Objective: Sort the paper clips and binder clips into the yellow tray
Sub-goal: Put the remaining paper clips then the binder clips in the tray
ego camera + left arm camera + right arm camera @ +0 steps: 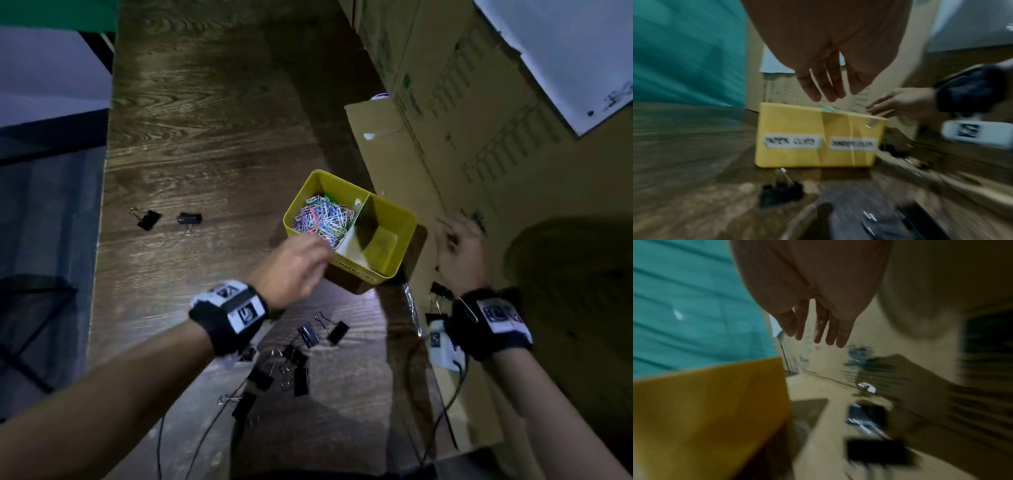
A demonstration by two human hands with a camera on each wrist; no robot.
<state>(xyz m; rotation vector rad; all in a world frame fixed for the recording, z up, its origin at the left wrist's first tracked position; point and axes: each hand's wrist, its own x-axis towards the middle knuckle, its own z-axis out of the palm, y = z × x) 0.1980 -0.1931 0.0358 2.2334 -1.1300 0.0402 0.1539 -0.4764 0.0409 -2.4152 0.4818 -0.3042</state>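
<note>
My left hand (297,267) hangs slack and empty at the tray's (394,274) near wall; my right hand (460,250) is spread, empty, just right of it. Paper clips (323,217) fill the left compartment. Binder clips (301,356) lie on the table (205,120) behind my left wrist

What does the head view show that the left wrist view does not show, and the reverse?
Only the head view shows inside the yellow tray: coloured paper clips fill one compartment, the other holds no clips. It also shows two binder clips lying far left. Only the left wrist view shows the tray's two front labels. Both show the left hand and right hand, fingers straight, holding nothing.
</note>
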